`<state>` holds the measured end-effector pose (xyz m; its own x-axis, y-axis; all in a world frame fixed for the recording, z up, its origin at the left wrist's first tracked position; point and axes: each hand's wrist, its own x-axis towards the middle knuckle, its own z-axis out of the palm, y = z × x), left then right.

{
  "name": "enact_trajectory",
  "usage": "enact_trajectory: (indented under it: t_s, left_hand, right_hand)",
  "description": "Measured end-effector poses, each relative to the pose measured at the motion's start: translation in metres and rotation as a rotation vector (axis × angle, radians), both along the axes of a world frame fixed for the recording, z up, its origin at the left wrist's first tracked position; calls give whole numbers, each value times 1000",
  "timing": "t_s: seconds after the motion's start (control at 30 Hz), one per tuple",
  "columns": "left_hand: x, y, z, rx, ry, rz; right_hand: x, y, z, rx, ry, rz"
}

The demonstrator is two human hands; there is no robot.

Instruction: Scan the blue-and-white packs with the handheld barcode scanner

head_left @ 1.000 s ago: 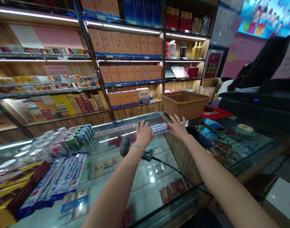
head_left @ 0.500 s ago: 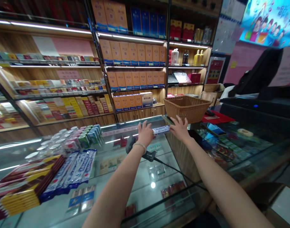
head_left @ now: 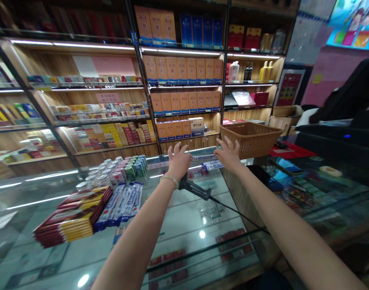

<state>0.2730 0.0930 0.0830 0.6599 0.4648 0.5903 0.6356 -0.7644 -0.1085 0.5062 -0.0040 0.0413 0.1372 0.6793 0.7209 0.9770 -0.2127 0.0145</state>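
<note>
A long, thin blue-and-white candy packet [head_left: 202, 157] stretches between my two hands over the far side of the glass counter. My left hand [head_left: 179, 162] grips its left end, other fingers raised. At the right end, my right hand [head_left: 229, 155] holds it by thumb and fingertips, the exact grip partly hidden. A second such packet [head_left: 213, 165] lies just below, beside my right hand. Under my left wrist rests a dark barcode scanner [head_left: 196, 189], its cable running right. More blue-and-white packets [head_left: 124, 203] lie in a row to the left.
Stacked red-and-yellow packs [head_left: 78, 215] and rows of small clear-lidded containers [head_left: 102, 173] stand on the left of the counter [head_left: 184, 225]. A wicker basket [head_left: 251, 141] sits beyond my right hand. A black monitor [head_left: 350, 92] rises at right; stocked shelves line the back wall.
The view has swung left, so the counter goods appear farther right. My hands are slightly farther apart, and a second packet now shows below the one between them.
</note>
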Motion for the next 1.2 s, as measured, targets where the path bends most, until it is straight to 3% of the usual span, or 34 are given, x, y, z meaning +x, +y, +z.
enact_trajectory:
  t_s: [0.33,0.67,0.93,1.2]
  left_hand:
    - [-69,3,2,-80,-135,106]
    - [-128,17,-22,-144,-290,150]
    - [-140,20,-47,-174,-416,138]
    - [-141,27,-55,-205,-480,106]
  right_hand:
    - [-67,22,6,27,3,28]
    - [-126,33,-4,103,82,72]
    - [-140,29,-15,129,69,107]
    - [-143,15,-18,124,34,139]
